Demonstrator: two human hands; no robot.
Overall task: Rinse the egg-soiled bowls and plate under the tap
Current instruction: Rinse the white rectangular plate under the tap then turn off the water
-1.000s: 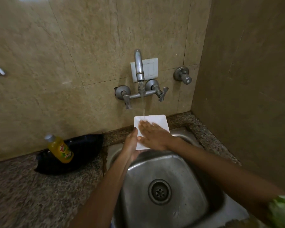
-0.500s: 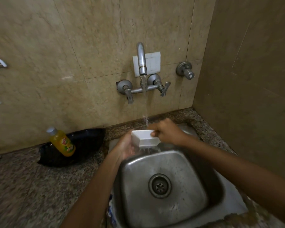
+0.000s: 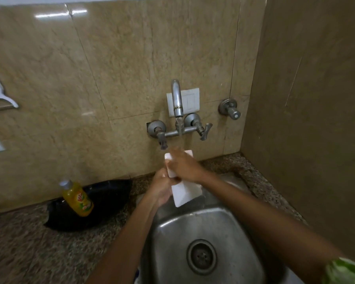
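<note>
White plate held tilted under the running tap

The plate [image 3: 185, 192] is white and square-cornered, with a thick rim, wet and tilted steeply so its near corner points down over the back of the sink [image 3: 203, 228]. It sits below the tap [image 3: 177, 99], whose stream falls onto its upper end. The left hand [image 3: 162, 188] grips the plate's left edge from below the tap, fingers curled around it. The right hand [image 3: 182, 163] lies across the plate's upper face, fingers stretched flat and blurred, pressing on the surface rather than clasping it. Half a second ago the plate was level and edge-on, with the right hand pinching its rim; now it is tipped up and that hand is spread over it. Left of the tap, a yellow bottle [image 3: 77, 198] leans in a black tray [image 3: 103, 203]
</note>
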